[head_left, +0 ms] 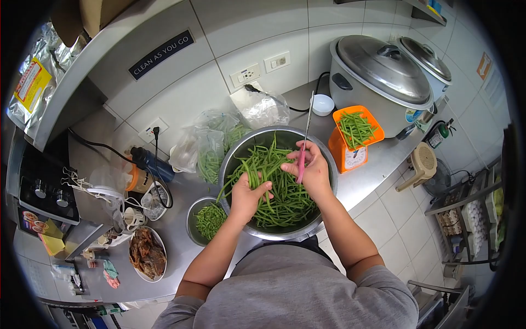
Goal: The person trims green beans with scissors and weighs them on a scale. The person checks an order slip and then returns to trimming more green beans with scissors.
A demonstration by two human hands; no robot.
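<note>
Over a large steel bowl [226,174] heaped with long green beans [285,192], my left hand [249,193] is closed around a bunch of beans whose ends stick out on both sides of it. My right hand [313,171] grips a knife [308,123] by its pink handle. The blade points up and away from me, past the bowl's far rim. Left of the large bowl, and close to it, a smaller steel bowl [190,219] contains short cut bean pieces [210,220].
An orange kitchen scale [356,156] holding cut beans stands right of the bowl, before a large rice cooker [378,71]. Behind are a plastic bag of beans [211,159] and a small white bowl [322,104]. A dish of browned food [147,253] sits left.
</note>
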